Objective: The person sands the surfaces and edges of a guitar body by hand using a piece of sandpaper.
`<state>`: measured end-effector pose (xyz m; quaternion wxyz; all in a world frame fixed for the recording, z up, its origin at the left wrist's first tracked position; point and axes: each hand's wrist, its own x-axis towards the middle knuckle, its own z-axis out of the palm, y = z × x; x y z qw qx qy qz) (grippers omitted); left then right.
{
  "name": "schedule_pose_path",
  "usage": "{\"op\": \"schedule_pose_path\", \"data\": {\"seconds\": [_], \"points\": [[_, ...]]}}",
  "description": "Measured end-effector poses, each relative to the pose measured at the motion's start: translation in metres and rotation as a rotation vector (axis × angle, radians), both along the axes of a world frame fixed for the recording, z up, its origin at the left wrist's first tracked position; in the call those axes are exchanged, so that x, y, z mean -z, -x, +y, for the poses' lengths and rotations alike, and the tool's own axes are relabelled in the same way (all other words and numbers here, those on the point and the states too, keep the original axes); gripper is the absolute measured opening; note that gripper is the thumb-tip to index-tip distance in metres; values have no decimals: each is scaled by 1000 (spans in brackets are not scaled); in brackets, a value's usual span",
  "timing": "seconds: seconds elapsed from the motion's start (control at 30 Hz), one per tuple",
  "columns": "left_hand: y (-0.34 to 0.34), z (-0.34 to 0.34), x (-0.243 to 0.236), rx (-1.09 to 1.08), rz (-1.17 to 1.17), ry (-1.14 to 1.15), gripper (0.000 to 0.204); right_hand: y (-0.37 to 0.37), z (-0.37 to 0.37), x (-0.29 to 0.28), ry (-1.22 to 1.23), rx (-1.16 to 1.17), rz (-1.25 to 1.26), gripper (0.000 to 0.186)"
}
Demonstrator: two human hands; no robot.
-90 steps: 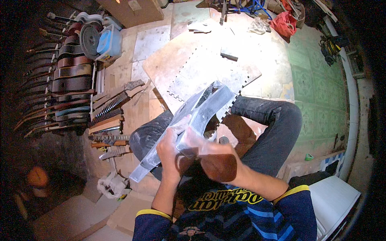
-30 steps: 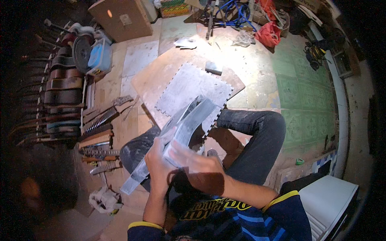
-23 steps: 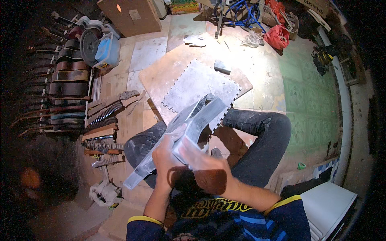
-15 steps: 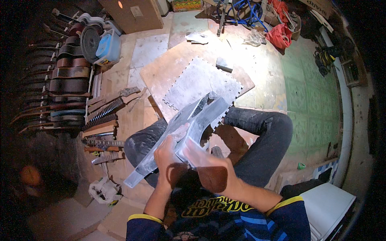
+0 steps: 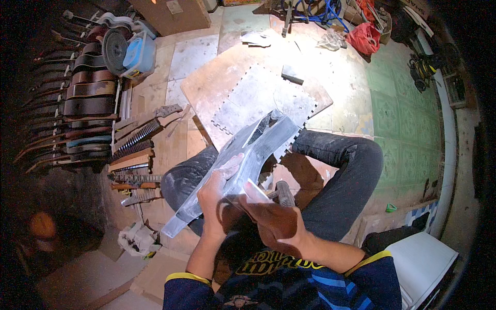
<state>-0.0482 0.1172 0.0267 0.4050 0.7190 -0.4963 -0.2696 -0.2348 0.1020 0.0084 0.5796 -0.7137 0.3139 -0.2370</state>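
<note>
Across my lap lies a grey, dust-coated guitar body (image 5: 261,147), angled from lower left to upper right, with a dark opening near its far end. My left hand (image 5: 214,191) grips it along the left, thumb and fingers wrapped on the edge. My right hand (image 5: 271,219), partly in shadow, is closed at the body's near right edge; a pale, flat patch shows at its fingertips, and I cannot make out what it holds. Beyond the body, a dusty interlocking mat (image 5: 248,93) lies on a board (image 5: 201,85), with a dark grey block (image 5: 292,74) on it.
Guitars stand racked (image 5: 88,98) at left, beside a plastic tub (image 5: 142,59) and loose necks (image 5: 142,134). Blue cables (image 5: 325,13), a red bag (image 5: 364,39) and a cardboard panel (image 5: 178,15) are at the back. A white appliance (image 5: 426,258) sits at right.
My right hand, blurred in earlier frames, has shifted a little down along the body's near edge, uncovering more of the grey shape between my legs. My left hand keeps its grip.
</note>
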Motion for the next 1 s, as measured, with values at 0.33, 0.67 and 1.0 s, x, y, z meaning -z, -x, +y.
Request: {"op": "schedule_pose_path", "data": {"seconds": [0.33, 0.67, 1.0], "points": [[6, -2, -5, -1, -92, 3, 47, -7, -20, -13, -4, 36, -119, 52], [-1, -6, 3, -26, -99, 9, 57, -21, -44, -10, 237, 41, -143, 46], [3, -14, -5, -82, -59, -5, 56, -22, -35, -18, 387, 81, 71, 48]]}}
